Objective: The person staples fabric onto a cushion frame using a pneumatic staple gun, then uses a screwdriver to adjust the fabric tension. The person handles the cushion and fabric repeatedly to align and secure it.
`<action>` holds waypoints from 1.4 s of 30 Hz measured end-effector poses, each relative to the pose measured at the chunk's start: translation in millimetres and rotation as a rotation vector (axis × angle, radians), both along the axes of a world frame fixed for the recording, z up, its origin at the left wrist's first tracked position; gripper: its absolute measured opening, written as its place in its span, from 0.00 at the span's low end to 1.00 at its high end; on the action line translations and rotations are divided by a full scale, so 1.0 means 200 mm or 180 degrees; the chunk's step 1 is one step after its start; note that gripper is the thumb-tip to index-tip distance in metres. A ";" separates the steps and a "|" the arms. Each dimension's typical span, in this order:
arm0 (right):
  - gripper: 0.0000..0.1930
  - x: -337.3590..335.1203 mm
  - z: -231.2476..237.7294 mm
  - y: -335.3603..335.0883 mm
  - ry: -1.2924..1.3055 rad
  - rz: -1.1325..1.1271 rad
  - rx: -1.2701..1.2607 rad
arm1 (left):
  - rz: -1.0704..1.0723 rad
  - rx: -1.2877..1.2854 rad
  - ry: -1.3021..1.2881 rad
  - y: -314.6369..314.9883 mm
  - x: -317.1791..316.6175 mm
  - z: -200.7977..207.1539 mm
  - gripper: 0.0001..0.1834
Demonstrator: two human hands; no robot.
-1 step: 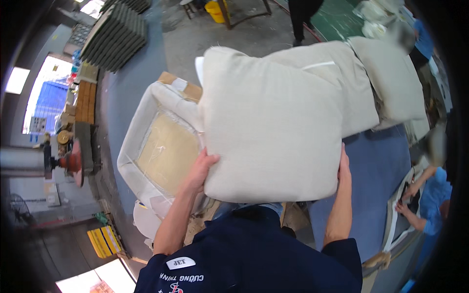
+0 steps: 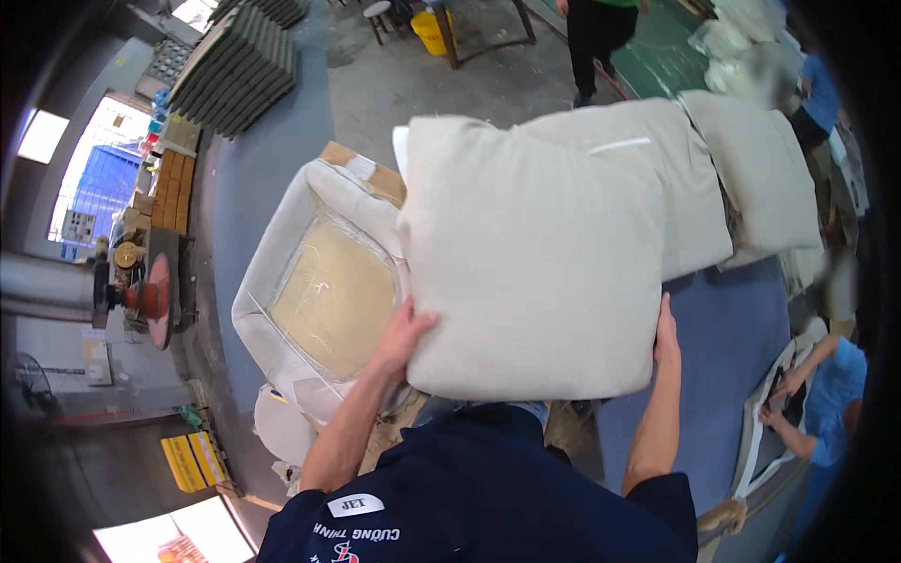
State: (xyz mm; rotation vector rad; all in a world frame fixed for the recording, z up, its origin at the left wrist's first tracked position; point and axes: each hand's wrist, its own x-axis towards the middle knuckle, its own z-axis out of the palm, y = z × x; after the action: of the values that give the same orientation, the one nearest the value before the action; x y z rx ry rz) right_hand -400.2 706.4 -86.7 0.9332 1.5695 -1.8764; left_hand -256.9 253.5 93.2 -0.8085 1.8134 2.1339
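Note:
Between my two hands is a square beige cushion (image 2: 535, 263), held up in front of my body. My left hand (image 2: 410, 336) grips its lower left side, thumb on the upper face and the other fingers partly hidden. The lower right edge is pressed by my right hand (image 2: 666, 330), whose fingers go mostly behind the cushion. To the left, a pale fabric-covered seat frame (image 2: 272, 235) with a yellowish inner panel lies open side up. Two more beige cushions, a middle one (image 2: 690, 169) and a far right one (image 2: 765, 169), lie beyond the held cushion.
A blue-grey tabletop (image 2: 699, 375) extends to the right. At its far end a co-worker in a blue shirt (image 2: 840, 389) handles a dark, pale-edged piece. Grey stacked pads (image 2: 239, 75) stand far left, near a yellow bucket (image 2: 430, 33). Another person's dark-trousered legs (image 2: 591, 47) are at the back.
The whole view has shifted slightly, so the cushion and hands sit a little lower and farther right. More of the person at the back shows. Both hands keep their hold.

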 end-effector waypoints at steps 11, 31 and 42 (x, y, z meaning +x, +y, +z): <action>0.44 0.71 0.46 -0.12 0.1440 -0.1347 -0.0003 | -0.0896 -0.0181 0.1813 -0.35 0.31 0.30 0.45; 0.29 0.38 1.02 -1.17 0.1858 0.1578 0.0380 | 0.0957 0.0270 0.1719 -1.07 0.66 -0.11 0.40; 0.24 0.20 0.84 -2.00 0.1525 0.3084 0.0738 | 0.1464 -0.1315 0.1126 -1.79 1.33 -0.27 0.41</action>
State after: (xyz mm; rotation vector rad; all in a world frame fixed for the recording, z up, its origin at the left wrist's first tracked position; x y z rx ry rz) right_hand -359.3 306.2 82.2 -0.2628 2.0183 -1.2444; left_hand 8.2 -104.3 39.0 -1.0827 2.5148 2.3162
